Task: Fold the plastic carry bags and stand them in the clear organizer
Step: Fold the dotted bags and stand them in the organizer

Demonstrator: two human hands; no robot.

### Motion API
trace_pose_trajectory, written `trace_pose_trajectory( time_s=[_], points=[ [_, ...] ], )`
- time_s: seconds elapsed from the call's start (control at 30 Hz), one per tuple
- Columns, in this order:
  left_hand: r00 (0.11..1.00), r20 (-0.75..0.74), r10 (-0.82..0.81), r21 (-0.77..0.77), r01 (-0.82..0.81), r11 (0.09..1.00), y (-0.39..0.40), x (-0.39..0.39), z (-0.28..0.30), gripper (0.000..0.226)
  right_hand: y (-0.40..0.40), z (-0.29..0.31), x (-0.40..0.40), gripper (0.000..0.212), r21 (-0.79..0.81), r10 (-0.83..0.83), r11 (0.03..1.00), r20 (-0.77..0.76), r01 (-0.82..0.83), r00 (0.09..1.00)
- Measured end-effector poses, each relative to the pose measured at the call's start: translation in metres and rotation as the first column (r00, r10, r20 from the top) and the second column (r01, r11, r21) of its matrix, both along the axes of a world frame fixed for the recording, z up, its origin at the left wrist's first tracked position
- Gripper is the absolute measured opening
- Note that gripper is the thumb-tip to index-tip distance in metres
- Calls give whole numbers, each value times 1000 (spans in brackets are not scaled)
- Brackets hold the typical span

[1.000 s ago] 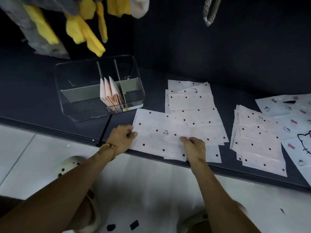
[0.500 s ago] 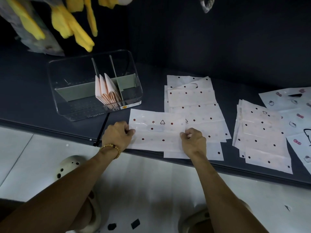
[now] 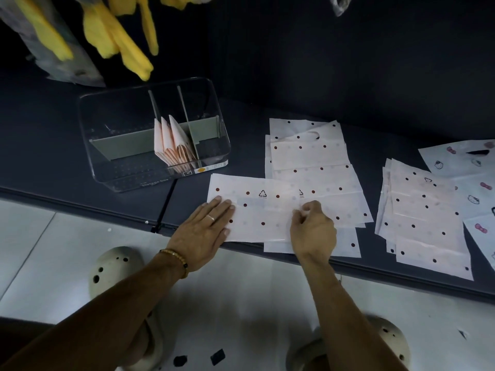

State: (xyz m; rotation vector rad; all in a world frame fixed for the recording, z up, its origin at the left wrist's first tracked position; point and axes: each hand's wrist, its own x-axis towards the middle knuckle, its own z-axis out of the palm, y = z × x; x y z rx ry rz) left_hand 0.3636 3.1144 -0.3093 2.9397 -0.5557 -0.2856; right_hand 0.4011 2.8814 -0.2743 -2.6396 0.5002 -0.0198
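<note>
1. At the bench [image 3: 53,145] front edge lies a dotted bag [image 3: 257,210], folded over.
2. Left hand [image 3: 203,234]: fingers straight, pressing the bag's left end flat.
3. Right hand [image 3: 313,231]: fingers curled, pinching the fold.
4. Clear organizer [image 3: 152,135], toward the rear-left, holds upright folded bags [image 3: 174,143].

Thin, matt plastic bag [image 3: 257,210] on a smooth dark tabletop [image 3: 53,156]; glossy clear plastic organizer [image 3: 107,172].
</note>
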Motion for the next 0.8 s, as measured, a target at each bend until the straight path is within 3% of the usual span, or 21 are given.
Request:
trace_pose_trajectory(
  time_s=[0.1,0.13,0.23,0.33,0.5,0.67,0.73,0.8],
  points=[
    [1000,28,6,10,-7,1000,-2,1,3,58,29,-3,-15,32,-228,375,920,269,-319,887],
    [999,46,8,12,-9,1000,-3,1,5,57,44,-7,-19,37,-244,496,863,246,-442,833],
    [998,62,8,29,-10,1000,-3,-1,4,55,81,-25,-30,61,-115,686,720,-36,-685,727],
    [999,42,10,52,-12,999,-2,-1,1,58,77,-41,-29,67,-174,710,655,-189,-735,678],
    [1000,25,4,75,-5,997,0,-1,-2,62,13,-37,-22,60,-303,759,545,-217,-782,613],
    [1000,22,5,36,-5,999,-2,1,-2,59,-44,-28,-21,58,-286,759,502,-307,-816,574],
    [1000,10,-2,23,1,1000,-2,3,-1,52,-46,-21,-23,60,-302,756,524,-267,-797,598],
    [1000,8,-3,25,3,1000,-2,4,-1,47,-39,-13,-28,59,-326,761,572,-131,-753,635]
  ],
)
